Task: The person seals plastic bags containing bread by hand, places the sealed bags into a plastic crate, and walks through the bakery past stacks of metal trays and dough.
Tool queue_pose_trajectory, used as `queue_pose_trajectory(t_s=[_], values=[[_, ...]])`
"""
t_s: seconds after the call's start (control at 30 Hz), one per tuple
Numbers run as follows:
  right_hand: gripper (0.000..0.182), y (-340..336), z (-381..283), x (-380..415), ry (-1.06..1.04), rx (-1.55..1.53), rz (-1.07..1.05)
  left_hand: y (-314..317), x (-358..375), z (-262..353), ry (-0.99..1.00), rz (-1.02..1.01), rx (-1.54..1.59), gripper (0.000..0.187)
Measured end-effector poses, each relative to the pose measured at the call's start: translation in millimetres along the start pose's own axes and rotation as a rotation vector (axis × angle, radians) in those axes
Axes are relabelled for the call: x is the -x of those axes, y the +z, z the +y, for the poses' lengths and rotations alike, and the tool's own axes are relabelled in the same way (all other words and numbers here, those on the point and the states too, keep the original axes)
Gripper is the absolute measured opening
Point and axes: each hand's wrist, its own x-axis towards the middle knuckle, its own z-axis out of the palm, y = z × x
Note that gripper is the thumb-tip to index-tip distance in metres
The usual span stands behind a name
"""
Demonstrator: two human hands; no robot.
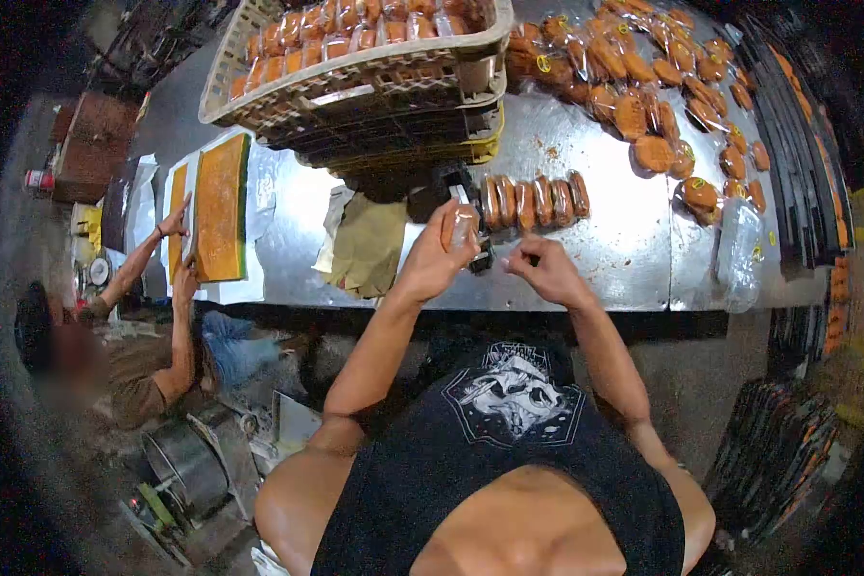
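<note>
My left hand (437, 252) is up over the near part of the metal table (298, 226), thumb and fingers pinching a wrapped cake (464, 225) in clear film. That cake sits at the fingertips, just left of a short row of wrapped cakes (536, 201) standing on edge, side by side. A black device (484, 255) is partly hidden behind the left hand; I can't tell whether they touch.

My right hand (550, 276) is below the row, near the table's front edge, apart from the left. Its fingers curl in toward the thumb, tips close together. I can't tell if anything thin is between them.

Left of my left hand: brown paper (368, 242) flat on the table. Beyond it, a stack of crates, the top crate (384, 104) pale and loaded with wrapped cakes in rows. Right of the stack, a loose pile of cakes (634, 72), many bagged, some with yellow labels, spreading toward the right side. Clear plastic (739, 254) lies at the right front edge, near black trays (795, 144).

Far left, a co-worker has both hands (175, 226) at a long orange-brown slab (223, 206) on white sheeting.
</note>
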Motion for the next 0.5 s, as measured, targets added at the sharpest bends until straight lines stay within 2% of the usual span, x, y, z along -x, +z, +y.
queue_pose_trajectory(t_s=[0.03, 0.07, 0.1, 0.17, 0.2, 0.3, 0.33, 0.43, 0.47, 0.5], values=[[0.027, -10.2, -32.8, 3.0, -0.032, -0.118, -0.016, 4.2, -4.2, -4.3, 0.019, -0.02, -0.06, 0.076], [0.026, -21.0, -68.7, 5.4, -0.066, -0.232, -0.028, 9.8, -6.3, -3.5, 0.053, -0.015, -0.251, 0.078], [0.026, -25.5, -86.6, 7.4, -0.101, -0.345, -0.042, 16.8, -7.3, -1.4, 0.082, -0.045, -0.243, 0.077], [0.029, -24.9, -85.9, 4.3, -0.085, -0.285, 0.011, 32.0, -5.5, 9.2, 0.139, -0.097, -0.224, 0.076], [0.031, -26.2, -82.1, 2.0, -0.078, -0.257, 0.031, 43.8, -0.4, 24.9, 0.158, -0.117, -0.089, 0.075], [0.038, -37.1, -37.0, 1.5, 0.22, 0.009, 0.126, 39.8, -9.9, 31.2, -0.233, -0.378, 0.095, 0.073], [0.047, -43.1, -26.7, 5.2, 0.23, 0.024, 0.135, 37.7, -16.6, 20.5, -0.218, -0.493, 0.134, 0.061], [0.059, -37.5, -13.5, 18.4, -0.178, -0.169, 0.286, 51.4, -19.9, 13.2, -0.401, -0.442, 0.378, 0.049], [0.07, -47.8, -8.8, 22.8, -0.242, -0.095, 0.082, 58.6, -19.7, 17.6, -0.587, -0.357, 0.634, 0.047], [0.067, -55.7, -11.3, 25.5, -0.256, -0.056, 0.094, 64.8, -24.0, 23.1, -0.595, -0.394, 0.626, 0.049]])
